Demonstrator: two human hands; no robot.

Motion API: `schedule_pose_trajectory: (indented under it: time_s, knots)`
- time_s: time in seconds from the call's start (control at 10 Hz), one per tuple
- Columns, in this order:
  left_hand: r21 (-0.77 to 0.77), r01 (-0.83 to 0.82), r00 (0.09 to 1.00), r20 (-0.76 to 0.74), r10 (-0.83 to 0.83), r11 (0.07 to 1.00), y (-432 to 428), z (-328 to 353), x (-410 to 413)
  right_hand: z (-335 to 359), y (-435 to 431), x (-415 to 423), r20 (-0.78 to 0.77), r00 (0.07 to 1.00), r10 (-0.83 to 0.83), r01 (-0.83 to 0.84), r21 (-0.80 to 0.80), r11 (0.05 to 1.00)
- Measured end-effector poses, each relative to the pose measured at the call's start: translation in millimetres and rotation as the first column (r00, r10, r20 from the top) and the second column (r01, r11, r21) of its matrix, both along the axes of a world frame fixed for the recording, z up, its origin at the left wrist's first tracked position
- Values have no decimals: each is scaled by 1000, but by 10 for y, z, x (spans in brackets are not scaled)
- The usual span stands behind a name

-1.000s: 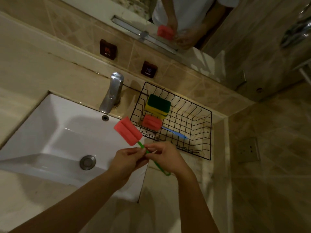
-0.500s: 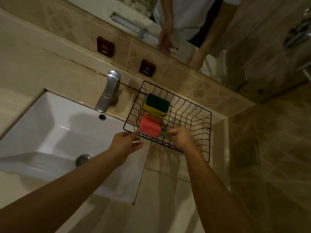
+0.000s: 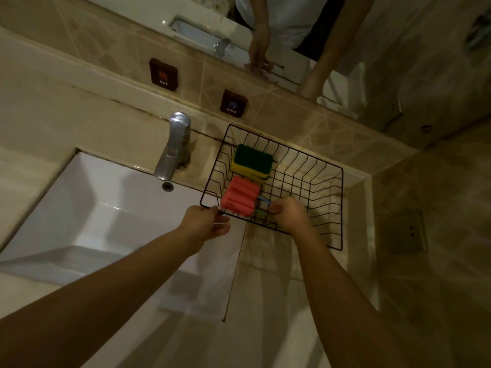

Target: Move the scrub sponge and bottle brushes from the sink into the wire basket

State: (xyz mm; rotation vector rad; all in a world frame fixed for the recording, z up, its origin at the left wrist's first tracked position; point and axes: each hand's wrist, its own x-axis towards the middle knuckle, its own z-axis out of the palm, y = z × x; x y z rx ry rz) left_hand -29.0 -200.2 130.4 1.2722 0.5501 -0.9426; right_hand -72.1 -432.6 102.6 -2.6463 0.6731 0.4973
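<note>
Over the near rim of the wire basket (image 3: pixel 341 208), my right hand (image 3: pixel 291 212) pinches the green handle of a bottle brush (image 3: pixel 240 200), its pink head pointing left toward my loosely curled, empty left hand (image 3: pixel 206 225). Behind lies the scrub sponge (image 3: pixel 252 163).

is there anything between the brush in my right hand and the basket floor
Nothing visible. The right hand holds the green handle already inside the basket, its pink head lying beside the other brush's. The sponge sits further back, out of the way. The left hand is at the rim.
</note>
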Motion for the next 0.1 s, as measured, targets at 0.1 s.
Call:
schedule_pose_trajectory:
  time_s: [0.1]
  knots:
    - [57,124,992,13,-124,991,104,83,12,161,167,-35,110,988,-107,108,-6,994]
